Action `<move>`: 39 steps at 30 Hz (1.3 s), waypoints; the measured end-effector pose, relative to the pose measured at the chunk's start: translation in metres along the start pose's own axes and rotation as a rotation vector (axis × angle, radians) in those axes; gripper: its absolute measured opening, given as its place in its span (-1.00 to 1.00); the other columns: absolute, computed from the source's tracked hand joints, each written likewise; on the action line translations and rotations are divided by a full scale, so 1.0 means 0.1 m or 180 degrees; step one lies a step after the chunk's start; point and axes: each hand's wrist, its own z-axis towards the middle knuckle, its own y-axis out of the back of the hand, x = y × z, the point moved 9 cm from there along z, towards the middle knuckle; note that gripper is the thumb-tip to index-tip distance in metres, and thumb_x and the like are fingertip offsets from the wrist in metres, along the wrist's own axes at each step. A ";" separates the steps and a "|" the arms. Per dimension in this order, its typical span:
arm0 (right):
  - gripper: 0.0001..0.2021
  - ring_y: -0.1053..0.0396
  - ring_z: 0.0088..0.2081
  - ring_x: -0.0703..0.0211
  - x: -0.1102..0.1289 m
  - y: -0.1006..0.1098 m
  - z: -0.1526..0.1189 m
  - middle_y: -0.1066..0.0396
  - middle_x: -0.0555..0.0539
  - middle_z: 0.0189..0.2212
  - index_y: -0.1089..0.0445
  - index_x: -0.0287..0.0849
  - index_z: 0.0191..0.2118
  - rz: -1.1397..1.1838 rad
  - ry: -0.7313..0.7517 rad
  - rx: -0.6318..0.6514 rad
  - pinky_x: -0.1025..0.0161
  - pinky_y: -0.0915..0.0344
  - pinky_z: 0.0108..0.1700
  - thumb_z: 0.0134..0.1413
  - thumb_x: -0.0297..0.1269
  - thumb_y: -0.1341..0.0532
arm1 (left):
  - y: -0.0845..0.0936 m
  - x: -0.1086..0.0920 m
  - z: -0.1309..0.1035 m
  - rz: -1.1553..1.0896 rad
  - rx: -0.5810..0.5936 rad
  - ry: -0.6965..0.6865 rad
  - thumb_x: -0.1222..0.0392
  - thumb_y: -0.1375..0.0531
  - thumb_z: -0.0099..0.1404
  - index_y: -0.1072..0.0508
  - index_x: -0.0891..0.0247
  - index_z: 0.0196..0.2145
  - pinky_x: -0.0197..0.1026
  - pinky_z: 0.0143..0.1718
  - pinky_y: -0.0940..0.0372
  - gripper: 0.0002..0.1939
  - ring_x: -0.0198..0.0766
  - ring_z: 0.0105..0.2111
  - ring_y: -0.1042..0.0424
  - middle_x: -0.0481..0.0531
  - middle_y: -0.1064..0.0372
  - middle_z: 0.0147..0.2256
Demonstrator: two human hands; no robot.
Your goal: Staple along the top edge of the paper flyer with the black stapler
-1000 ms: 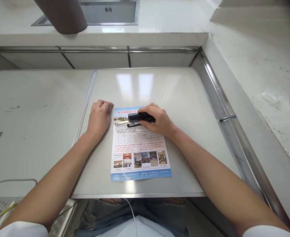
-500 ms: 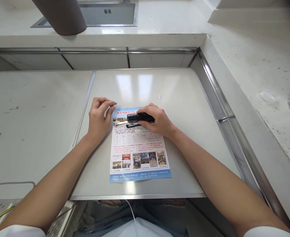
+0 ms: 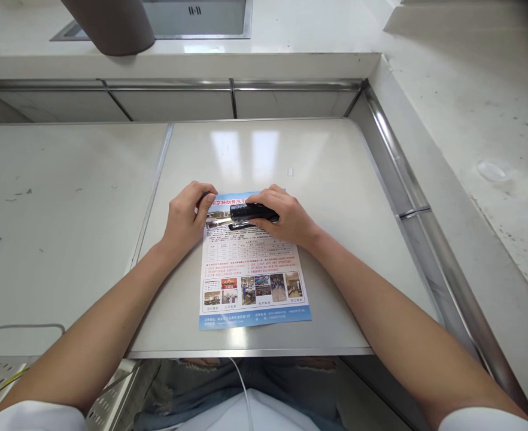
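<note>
A printed flyer (image 3: 250, 263) with blue bands, text and small photos lies on the white tabletop in front of me. My left hand (image 3: 187, 212) is at its upper left corner, thumb and fingers pinched together on that edge. My right hand (image 3: 286, 215) is closed around the rear of a black stapler (image 3: 250, 212), which lies across the flyer's upper part and points left. The stapler's top arm is raised a little from its base. My right fingers hide its back end and part of the flyer's top edge.
A small white scrap (image 3: 290, 172) lies on the table beyond the flyer. Behind is a counter with a dark brown cylinder (image 3: 115, 30) beside a sink (image 3: 201, 21). A raised ledge (image 3: 484, 197) runs along the right, with a clear round lid (image 3: 495, 171) on it.
My left hand has moved slightly right, and its fingers have closed onto the flyer's upper left corner. The stapler stays in my right hand at nearly the same spot.
</note>
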 end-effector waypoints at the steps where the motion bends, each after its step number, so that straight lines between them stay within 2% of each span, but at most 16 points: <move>1: -0.73 -0.36 -0.08 0.02 0.00 0.00 0.00 -0.53 -0.07 -0.09 -0.39 -0.04 0.05 -0.0006 -0.0001 -0.0005 0.05 -0.35 0.04 0.26 -0.34 -0.29 | -0.01 -0.01 0.00 -0.0010 0.0021 -0.0038 -0.06 -0.04 0.56 -0.50 0.16 -0.17 -0.16 -0.29 -0.26 -0.66 -0.23 -0.39 -0.35 0.02 -0.42 -0.31; 4: -0.74 -0.36 -0.08 0.02 0.00 0.00 0.00 -0.53 -0.07 -0.09 -0.40 -0.05 0.04 -0.0001 0.0001 -0.0013 0.05 -0.35 0.02 0.25 -0.33 -0.29 | -0.02 -0.02 0.00 -0.0031 0.0056 -0.0115 -0.09 -0.01 0.57 -0.55 0.15 -0.12 -0.15 -0.28 -0.27 -0.61 -0.21 -0.35 -0.36 0.05 -0.40 -0.28; 7: -0.74 -0.37 -0.08 0.01 -0.01 0.00 -0.01 -0.53 -0.07 -0.09 -0.41 -0.05 0.04 0.0008 0.0001 -0.0027 0.03 -0.35 0.01 0.26 -0.32 -0.29 | -0.03 -0.02 0.00 -0.0081 0.0062 -0.0199 -0.04 0.01 0.59 -0.57 0.14 -0.06 -0.15 -0.27 -0.29 -0.61 -0.22 -0.33 -0.38 0.06 -0.42 -0.24; 15: -0.78 -0.37 -0.10 -0.01 0.02 0.05 -0.02 -0.53 -0.08 -0.13 -0.43 -0.04 0.03 -0.0154 0.0126 -0.0219 -0.01 -0.34 0.00 0.29 -0.29 -0.26 | -0.05 -0.10 -0.01 -0.0164 0.0102 -0.0387 0.08 -0.14 0.53 -0.63 0.09 -0.05 -0.17 -0.28 -0.31 -0.75 -0.24 -0.30 -0.45 0.03 -0.48 -0.25; 26: -0.75 -0.37 -0.13 -0.01 -0.01 0.07 -0.02 -0.53 -0.07 -0.15 -0.44 -0.05 0.02 -0.0139 0.0033 -0.0272 0.02 -0.37 -0.03 0.23 -0.36 -0.27 | -0.09 -0.11 -0.01 0.0018 0.0270 -0.0409 -0.06 -0.04 0.57 -0.61 0.16 -0.10 -0.11 -0.22 -0.29 -0.61 -0.18 -0.32 -0.40 0.05 -0.47 -0.36; 30: -0.75 -0.37 -0.12 -0.01 -0.02 0.08 -0.03 -0.52 -0.07 -0.15 -0.44 -0.05 0.02 -0.0121 0.0030 -0.0274 0.01 -0.37 -0.03 0.24 -0.35 -0.27 | -0.11 -0.09 -0.02 0.0008 0.0332 -0.0426 -0.03 -0.05 0.57 -0.59 0.15 -0.10 -0.09 -0.16 -0.27 -0.65 -0.19 -0.32 -0.44 0.03 -0.54 -0.32; 34: -0.75 -0.37 -0.12 0.00 -0.04 0.07 -0.03 -0.52 -0.07 -0.15 -0.43 -0.04 0.02 -0.0131 -0.0031 -0.0247 0.02 -0.36 -0.04 0.24 -0.33 -0.27 | -0.12 -0.05 -0.04 0.0026 0.0356 -0.0354 0.00 -0.07 0.57 -0.59 0.14 -0.14 -0.09 -0.20 -0.24 -0.68 -0.23 -0.39 -0.44 -0.02 -0.57 -0.33; 39: -0.76 -0.36 -0.13 0.01 -0.04 0.07 -0.03 -0.52 -0.07 -0.16 -0.43 -0.05 0.01 -0.0129 -0.0066 -0.0239 0.02 -0.36 -0.05 0.24 -0.32 -0.26 | -0.13 -0.05 -0.04 0.0065 0.0340 -0.0372 0.02 -0.18 0.50 -0.59 0.11 -0.13 -0.10 -0.19 -0.25 -0.78 -0.24 -0.40 -0.44 -0.05 -0.57 -0.33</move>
